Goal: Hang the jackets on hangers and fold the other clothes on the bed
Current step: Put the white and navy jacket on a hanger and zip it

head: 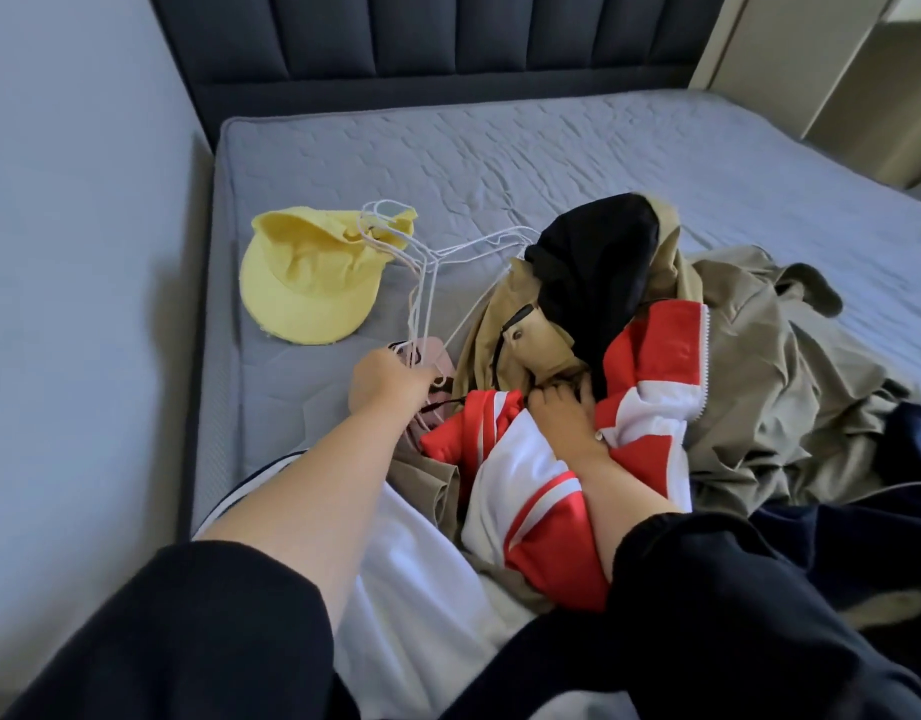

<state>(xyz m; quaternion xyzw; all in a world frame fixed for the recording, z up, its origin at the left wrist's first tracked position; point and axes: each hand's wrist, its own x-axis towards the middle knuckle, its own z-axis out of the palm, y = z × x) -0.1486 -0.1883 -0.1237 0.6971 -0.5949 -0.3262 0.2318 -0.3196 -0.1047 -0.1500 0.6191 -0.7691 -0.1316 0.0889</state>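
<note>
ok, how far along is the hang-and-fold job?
Done: nothing visible, no garment hung or folded. In hand: left hand grips the white hangers; right hand lies on the red-and-white jacket. Left: tan coat, black garment, olive garment and yellow hat, all loose on the bed.

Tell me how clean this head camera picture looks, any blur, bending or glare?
Head view: even, soft light, no glare; wide-angle lens bows the headboard and mattress edge; the left hand gripping the white hangers looks slightly smeared; the dark sleeves nearest the lens are soft.
</note>
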